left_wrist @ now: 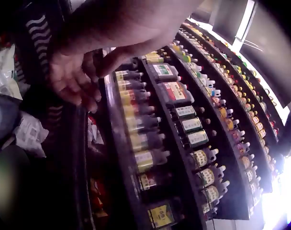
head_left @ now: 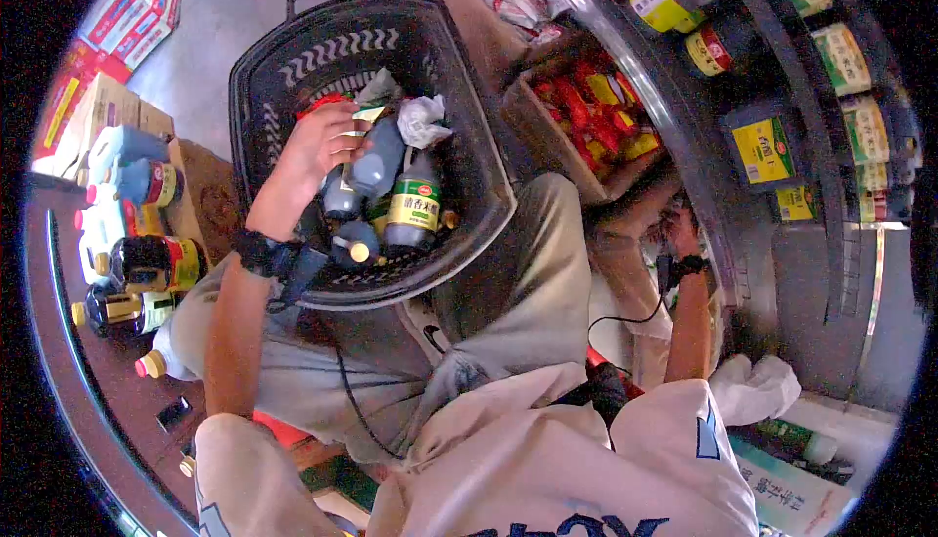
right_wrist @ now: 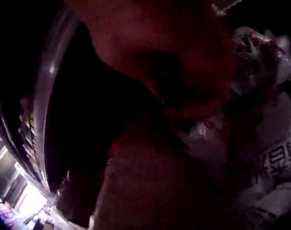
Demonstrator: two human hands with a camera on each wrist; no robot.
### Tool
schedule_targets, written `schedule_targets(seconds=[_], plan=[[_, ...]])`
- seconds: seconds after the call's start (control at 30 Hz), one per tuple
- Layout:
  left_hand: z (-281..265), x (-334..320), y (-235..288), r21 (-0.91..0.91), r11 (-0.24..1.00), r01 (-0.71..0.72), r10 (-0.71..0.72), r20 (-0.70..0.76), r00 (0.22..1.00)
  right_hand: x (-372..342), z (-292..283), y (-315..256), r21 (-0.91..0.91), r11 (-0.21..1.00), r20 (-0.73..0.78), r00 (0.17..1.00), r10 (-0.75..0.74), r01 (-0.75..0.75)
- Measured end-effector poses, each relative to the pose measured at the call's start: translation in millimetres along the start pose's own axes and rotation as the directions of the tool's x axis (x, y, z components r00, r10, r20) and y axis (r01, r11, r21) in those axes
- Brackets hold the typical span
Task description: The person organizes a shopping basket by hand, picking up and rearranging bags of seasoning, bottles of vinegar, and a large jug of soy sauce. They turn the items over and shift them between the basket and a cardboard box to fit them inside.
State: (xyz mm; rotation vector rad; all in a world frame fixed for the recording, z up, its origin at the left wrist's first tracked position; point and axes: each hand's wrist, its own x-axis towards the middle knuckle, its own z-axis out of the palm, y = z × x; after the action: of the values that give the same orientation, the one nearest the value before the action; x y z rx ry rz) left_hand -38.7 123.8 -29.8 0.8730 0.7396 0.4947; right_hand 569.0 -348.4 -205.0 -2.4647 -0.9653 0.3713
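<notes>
In the head view a black basket [head_left: 507, 195] stands before the person's legs, with a green-labelled bottle [head_left: 414, 207], other dark bottles and a crumpled white plastic piece [head_left: 423, 123] inside. The left hand [head_left: 320, 146] is over the basket, its fingers close to a grey-blue container [head_left: 379, 158]. In the left wrist view this hand [left_wrist: 71, 79] has loosely bent fingers and no object visible in them. Low beside the shelf, the right hand [head_left: 681, 230] is small and shadowed; the right wrist view shows it [right_wrist: 169, 72] dark near printed plastic packaging [right_wrist: 274, 158], its fingers and any contact hidden.
A cardboard box [head_left: 562, 161] of red packets lies right of the basket, against the metal shelf edge [head_left: 625, 58]. Shelves of bottles rise at the right. Several jugs and bottles [head_left: 156, 263] lie at the left, near stacked red-and-white cartons [head_left: 137, 9].
</notes>
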Motion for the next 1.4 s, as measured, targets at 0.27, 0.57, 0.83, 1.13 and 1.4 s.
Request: schedule_targets(seconds=[0.27, 0.57, 0.83, 1.13, 1.4], plan=[[2, -6, -4, 0.045, 0.996, -0.075, 0.072, 0.064, 0.995, -72, -3, -101, -0.187, 0.982, -0.059, 0.998, -0.031, 0.02], [21, -3, -21, 0.258, 0.962, -0.094, 0.065, 0.117, 0.991, -156, -42, -239, 0.386, 0.913, -0.299, 0.954, -0.011, 0.131], [71, -15, -52, 0.077, 0.981, 0.177, -0.188, 0.579, 0.793, -161, -30, -352, 0.499, 0.778, -0.486, 0.866, -0.114, 0.382], [57, -47, -31, -0.429, 0.734, 0.526, 0.078, 0.824, 0.562, -137, 11, -505, 0.922, 0.245, -0.231, 0.934, -0.273, 0.3], [76, -37, -42, -0.273, 0.957, -0.095, 0.174, 0.283, 0.943, -125, 76, -547, 0.923, -0.02, 0.372, 0.907, -0.197, -0.384]])
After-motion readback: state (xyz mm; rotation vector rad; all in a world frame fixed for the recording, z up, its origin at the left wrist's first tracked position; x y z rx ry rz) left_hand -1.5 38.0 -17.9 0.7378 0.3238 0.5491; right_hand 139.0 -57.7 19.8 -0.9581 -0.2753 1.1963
